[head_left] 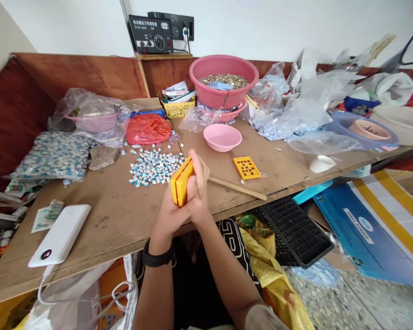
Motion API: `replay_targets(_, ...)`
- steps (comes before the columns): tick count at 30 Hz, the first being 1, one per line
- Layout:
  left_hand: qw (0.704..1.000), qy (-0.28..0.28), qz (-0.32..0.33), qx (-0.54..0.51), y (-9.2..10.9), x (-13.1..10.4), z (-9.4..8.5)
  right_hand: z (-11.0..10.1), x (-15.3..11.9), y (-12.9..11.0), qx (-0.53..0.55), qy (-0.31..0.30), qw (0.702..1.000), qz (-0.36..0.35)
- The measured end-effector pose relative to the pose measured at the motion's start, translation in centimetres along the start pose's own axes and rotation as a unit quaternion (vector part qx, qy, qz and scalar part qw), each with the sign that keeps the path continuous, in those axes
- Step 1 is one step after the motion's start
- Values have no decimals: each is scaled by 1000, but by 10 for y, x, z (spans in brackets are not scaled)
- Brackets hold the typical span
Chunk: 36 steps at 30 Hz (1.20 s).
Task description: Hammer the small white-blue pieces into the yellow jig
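Both hands press on a yellow block [181, 182], held up on edge above the table's front edge, with a dark slit running along its side. My left hand [167, 213] wraps it from the left and below, most of its fingers hidden behind it. My right hand [198, 188] closes against its right face. Behind the block lies a loose pile of small white and blue pieces [149, 168]. To the right, a yellow plate with square holes [242, 168] lies flat. A wooden stick [239, 188] rests between the hands and the table's right front.
An empty pink bowl [223, 137] stands behind the hands, before a large pink basin [201, 85] of metal parts. A white power bank [64, 231] with a cable lies front left. A bag of pieces [57, 156] and a stone [103, 157] sit at left.
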<state>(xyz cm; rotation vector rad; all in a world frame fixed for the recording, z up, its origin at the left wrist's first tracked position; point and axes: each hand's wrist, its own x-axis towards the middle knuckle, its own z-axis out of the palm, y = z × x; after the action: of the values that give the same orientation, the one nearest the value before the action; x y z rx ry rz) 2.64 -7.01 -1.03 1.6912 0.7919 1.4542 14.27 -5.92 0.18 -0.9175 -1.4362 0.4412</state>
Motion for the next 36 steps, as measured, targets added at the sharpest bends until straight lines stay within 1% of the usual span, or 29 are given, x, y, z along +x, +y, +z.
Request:
replay_targets(2, 999, 13, -1, 53, 3, 0, -1, 4, -1, 8, 40, -17, 999, 20)
replay_targets(4, 993, 21, 1, 118, 9, -3, -9, -6, -1, 19, 92, -55, 994, 26)
replay_targets(5, 988, 20, 6, 156, 11, -5, -15, -18, -1, 26, 100, -69, 992, 25)
replay_targets(6, 980, 10, 12, 200, 13, -9, -23, -33, -3, 33, 86, -77, 993, 23)
replay_targets(7, 968, -9, 17, 251, 13, -14, -31, -51, -5, 42, 42, -76, 996, 22)
replay_targets(9, 929, -70, 22, 364, 5, -26, -47, -90, -11, 61, -102, -60, 993, 25)
replay_targets(10, 903, -107, 18, 415, -2, -32, -54, -108, -14, 71, -185, -68, 980, 29)
replay_targets(11, 877, -143, 12, 459, -10, -38, -60, -124, -17, 81, -265, -85, 960, 33)
replay_targets(13, 828, -210, 0, 520, -28, -48, -68, -147, -20, 99, -399, -143, 904, 51)
replay_targets(15, 793, -260, -6, 550, -42, -55, -69, -158, -18, 111, -483, -218, 845, 70)
replay_targets(16, 783, -271, -6, 559, -46, -56, -68, -160, -16, 114, -508, -251, 820, 79)
replay_targets(17, 778, -274, -6, 565, -48, -57, -66, -161, -14, 116, -522, -277, 802, 89)
replay_targets(18, 777, -272, -6, 568, -50, -58, -65, -162, -12, 115, -527, -294, 791, 99)
replay_targets(19, 778, -266, -8, 569, -50, -58, -63, -164, -12, 112, -522, -305, 789, 109)
replay_targets(20, 781, -259, -11, 568, -49, -58, -62, -166, -13, 107, -505, -312, 796, 118)
replay_targets(22, 789, -244, -17, 563, -49, -58, -61, -172, -25, 92, -437, -315, 833, 125)
replay_targets(24, 800, -222, -21, 557, -52, -59, -62, -175, -45, 75, -354, -301, 878, 118)
replay_targets(25, 805, -207, -22, 555, -54, -60, -62, -174, -56, 67, -334, -288, 890, 113)
replay_targets(26, 810, -192, -23, 554, -55, -61, -62, -171, -66, 60, -334, -285, 892, 108)
replay_targets(29, 813, -173, -22, 555, -59, -63, -60, -158, -86, 49, -356, -315, 876, 80)
replay_targets(31, 811, -178, -21, 558, -58, -63, -58, -150, -89, 49, -372, -305, 874, 68)
replay_targets(33, 810, -180, -25, 557, -56, -63, -55, -148, -88, 51, -391, -295, 869, 69)
replay_targets(36, 817, -174, -35, 548, -53, -61, -53, -150, -89, 55, -399, -312, 860, 67)
